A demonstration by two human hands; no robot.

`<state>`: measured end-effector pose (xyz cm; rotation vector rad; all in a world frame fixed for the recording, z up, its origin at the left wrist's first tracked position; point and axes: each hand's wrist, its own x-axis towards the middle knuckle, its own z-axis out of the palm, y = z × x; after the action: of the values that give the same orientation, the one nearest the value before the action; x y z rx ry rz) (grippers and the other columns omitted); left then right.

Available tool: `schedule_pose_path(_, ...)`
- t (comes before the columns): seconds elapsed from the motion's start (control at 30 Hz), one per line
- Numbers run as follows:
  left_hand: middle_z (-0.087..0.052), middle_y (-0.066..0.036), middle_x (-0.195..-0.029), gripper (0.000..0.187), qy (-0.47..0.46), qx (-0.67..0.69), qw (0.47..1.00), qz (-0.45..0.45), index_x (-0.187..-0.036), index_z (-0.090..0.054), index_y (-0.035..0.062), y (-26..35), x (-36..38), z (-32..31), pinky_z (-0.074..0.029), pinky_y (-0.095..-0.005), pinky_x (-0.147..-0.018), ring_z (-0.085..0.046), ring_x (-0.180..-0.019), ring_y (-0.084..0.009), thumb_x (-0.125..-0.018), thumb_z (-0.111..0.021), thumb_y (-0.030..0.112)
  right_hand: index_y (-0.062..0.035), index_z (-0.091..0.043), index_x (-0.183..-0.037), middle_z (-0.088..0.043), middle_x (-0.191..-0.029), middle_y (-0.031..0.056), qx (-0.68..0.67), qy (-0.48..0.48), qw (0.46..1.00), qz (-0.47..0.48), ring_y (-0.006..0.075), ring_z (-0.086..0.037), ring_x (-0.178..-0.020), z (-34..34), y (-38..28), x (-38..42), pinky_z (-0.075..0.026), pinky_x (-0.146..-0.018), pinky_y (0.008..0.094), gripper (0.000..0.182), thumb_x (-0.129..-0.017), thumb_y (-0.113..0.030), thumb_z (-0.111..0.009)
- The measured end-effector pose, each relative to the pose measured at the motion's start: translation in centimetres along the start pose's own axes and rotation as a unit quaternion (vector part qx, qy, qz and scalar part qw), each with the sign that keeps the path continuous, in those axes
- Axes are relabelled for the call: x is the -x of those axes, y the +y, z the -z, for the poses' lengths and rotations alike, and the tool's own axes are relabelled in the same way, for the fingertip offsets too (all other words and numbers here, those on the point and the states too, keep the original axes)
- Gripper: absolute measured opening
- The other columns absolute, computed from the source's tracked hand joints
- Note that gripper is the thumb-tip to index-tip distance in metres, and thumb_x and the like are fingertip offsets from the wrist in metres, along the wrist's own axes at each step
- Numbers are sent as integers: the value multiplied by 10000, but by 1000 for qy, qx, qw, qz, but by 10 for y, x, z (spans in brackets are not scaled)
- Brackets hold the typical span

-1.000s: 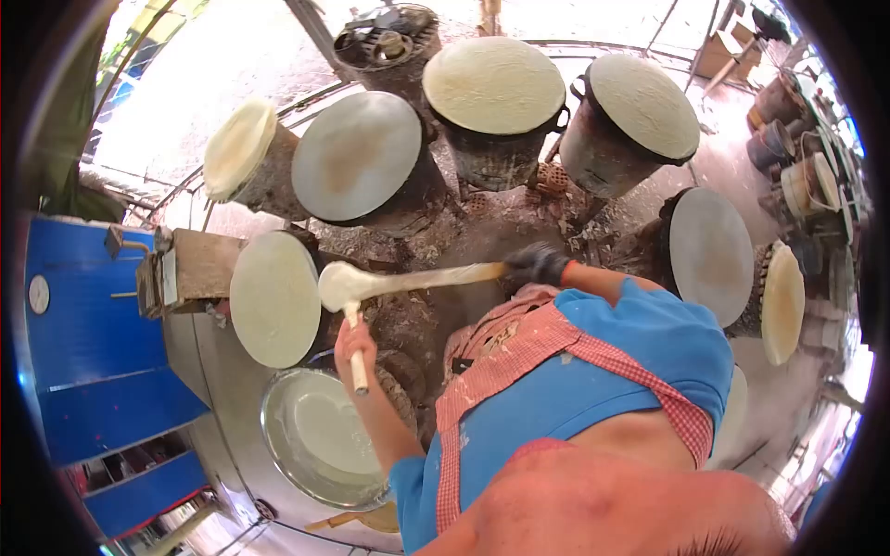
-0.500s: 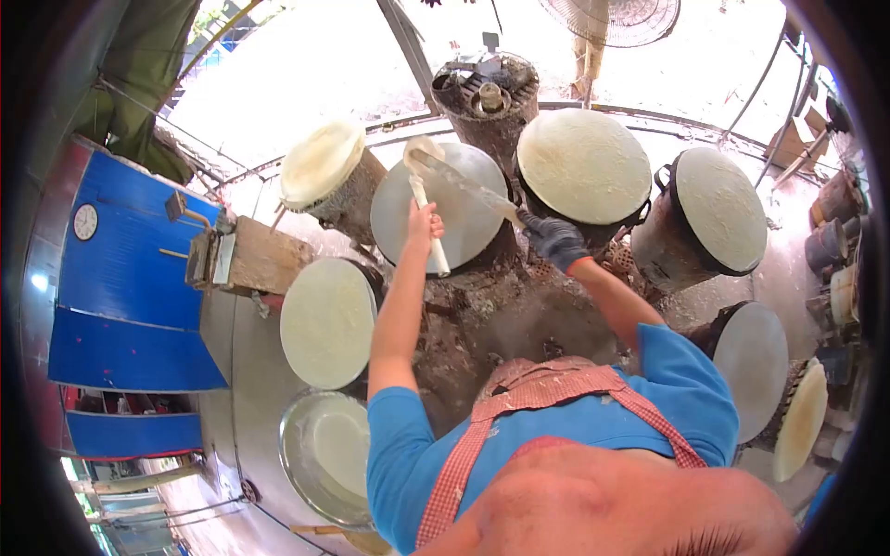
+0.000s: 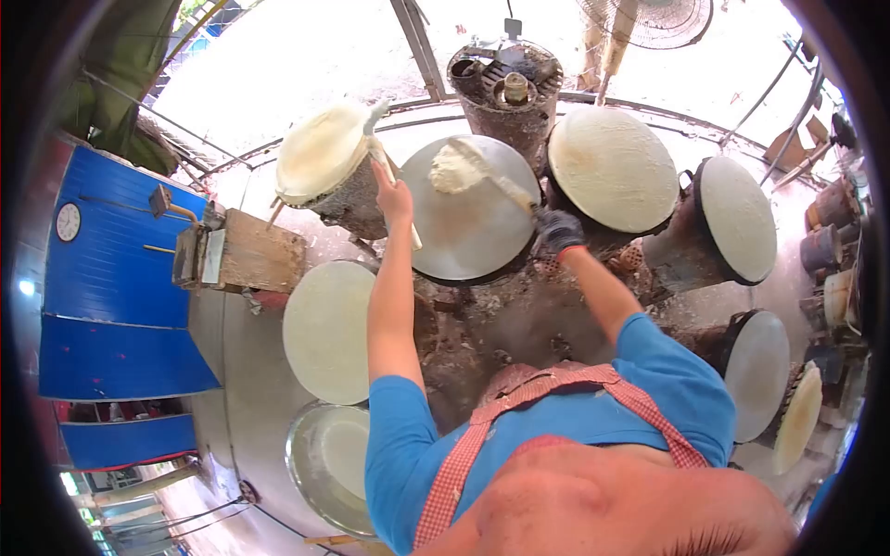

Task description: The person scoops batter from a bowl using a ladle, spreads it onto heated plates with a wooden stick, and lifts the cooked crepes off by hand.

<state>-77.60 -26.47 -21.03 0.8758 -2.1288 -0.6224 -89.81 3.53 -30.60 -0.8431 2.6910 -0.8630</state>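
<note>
My left hand [image 3: 393, 196] is closed around the pale handle of a spatula [image 3: 373, 125], whose grey blade is by the rim of the batter-covered griddle [image 3: 320, 153] at the back left. My right hand [image 3: 559, 230], in a dark glove, grips a long flat paddle [image 3: 508, 188] that slants over the bare round griddle [image 3: 473, 236] in the middle. Under the paddle's far end sits a lump of pale batter [image 3: 454, 172]. A faint brownish patch marks the griddle's surface below that lump.
More drum-mounted griddles stand around me, with pale sheets on the back right one [image 3: 612, 171], the far right one [image 3: 737, 222] and the left one [image 3: 326, 329]. A metal basin [image 3: 306, 454] of pale liquid is at lower left. A sooty drum stove [image 3: 510, 102] stands behind.
My left hand has moved left and up with the spatula, away from the middle griddle. The paddle in my right hand now has a batter lump beneath its end on that griddle.
</note>
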Motion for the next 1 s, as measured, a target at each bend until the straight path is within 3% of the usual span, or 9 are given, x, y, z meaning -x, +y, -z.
schedule_pose_path(0.1,-496,-183,-1129,641,87,-16,985,-151,-1334,-183,117,-11,-5,35,-467,-386,-598,-584,-686,-261,-748,-434,44,-151,-568,-1036,-609,-859,147,-165,52,984,-36,308,-586,-810,-29,-18,-13,-454,-717,406,323,-840,-346,-402)
schedule_pose_path(0.3,-553,-138,-896,687,-265,188,900,291,-1332,-218,166,-49,169,100,-325,-255,-302,-397,-354,-121,-714,-476,14,-187,-530,-1096,-556,-1063,98,96,-12,994,58,270,-557,-930,-16,-71,-58,-430,-810,386,376,-838,-383,-339)
schedule_pose_path(0.47,-513,-71,-662,666,-229,245,890,308,-1330,-225,188,-60,255,139,-307,-244,-311,-376,-359,-104,-734,-469,19,-96,-540,-1077,-594,-1002,102,-168,122,978,-8,275,-579,-863,-90,-63,-24,-447,-750,358,437,-787,-417,-483)
schedule_pose_path(0.57,-509,-60,-676,655,-224,231,897,302,-1329,-234,174,-59,258,141,-308,-236,-332,-361,-375,-91,-738,-474,23,-85,-567,-1035,-611,-944,103,-199,-93,961,-166,251,-587,-847,-51,-114,-11,-458,-723,329,398,-785,-389,-512)
schedule_pose_path(0.67,-518,-73,-701,645,-239,187,911,281,-1329,-235,171,-82,268,147,-320,-236,-344,-370,-385,-93,-748,-481,36,-64,-609,-950,-622,-763,108,111,57,948,293,200,-593,-679,-25,-58,-9,-469,-630,318,354,-787,-371,-541)
schedule_pose_path(0.73,-513,-73,-678,651,-216,196,931,221,-1332,-224,179,-91,270,131,-323,-242,-337,-378,-378,-96,-751,-481,39,-50,-632,-882,-597,-653,84,-439,15,883,-166,154,-538,-544,-31,-33,-10,-457,-541,331,326,-803,-352,-538)
schedule_pose_path(0.8,-523,-89,-688,661,-250,201,896,309,-1335,-207,188,-54,264,152,-330,-258,-321,-389,-357,-109,-752,-481,40,-45,-634,-873,-591,-666,51,-240,39,970,17,132,-490,-501,-97,-46,-10,-440,-487,326,321,-787,-347,-570)
schedule_pose_path(0.87,-525,-95,-699,663,-246,200,891,325,-1334,-207,192,-48,266,146,-330,-258,-315,-387,-348,-112,-751,-481,38,-55,-636,-919,-599,-707,14,-281,-159,917,-234,78,-446,-489,-47,-127,16,-396,-438,239,326,-738,-326,-637)
schedule_pose_path(1.0,-510,-91,-668,669,-226,191,892,342,-1333,-203,199,-41,274,152,-327,-245,-300,-391,-334,-115,-749,-481,31,-46,-627,-947,-600,-727,2,-375,-105,920,-56,73,-491,-542,-19,-30,-24,-427,-479,219,308,-726,-257,-657)
